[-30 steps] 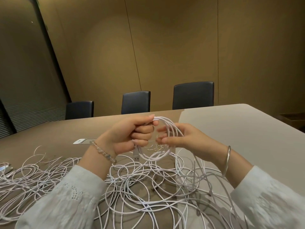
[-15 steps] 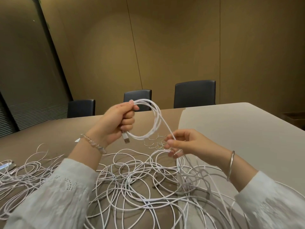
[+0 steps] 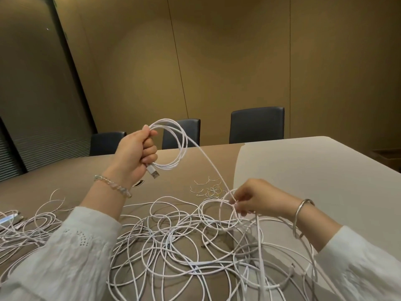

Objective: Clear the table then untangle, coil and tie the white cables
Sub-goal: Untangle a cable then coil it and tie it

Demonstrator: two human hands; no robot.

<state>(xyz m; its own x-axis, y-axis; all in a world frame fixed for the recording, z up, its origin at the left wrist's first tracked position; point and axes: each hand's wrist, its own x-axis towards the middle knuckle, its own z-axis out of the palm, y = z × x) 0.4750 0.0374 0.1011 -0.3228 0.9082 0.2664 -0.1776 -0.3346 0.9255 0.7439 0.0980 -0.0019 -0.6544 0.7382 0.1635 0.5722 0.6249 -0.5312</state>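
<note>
Head view. The left hand [image 3: 136, 152], raised above the table [image 3: 303, 170], grips a small coil [image 3: 173, 144] of thin white cable; a USB plug [image 3: 153, 172] hangs below its fist. One strand [image 3: 208, 164] slopes down from the coil to the right hand [image 3: 256, 199], whose fingertips pinch it. Beneath and between both hands, the tangle [image 3: 173, 242] of white loops covers the table. Small ties [image 3: 208, 189] lie just beyond the right hand.
</note>
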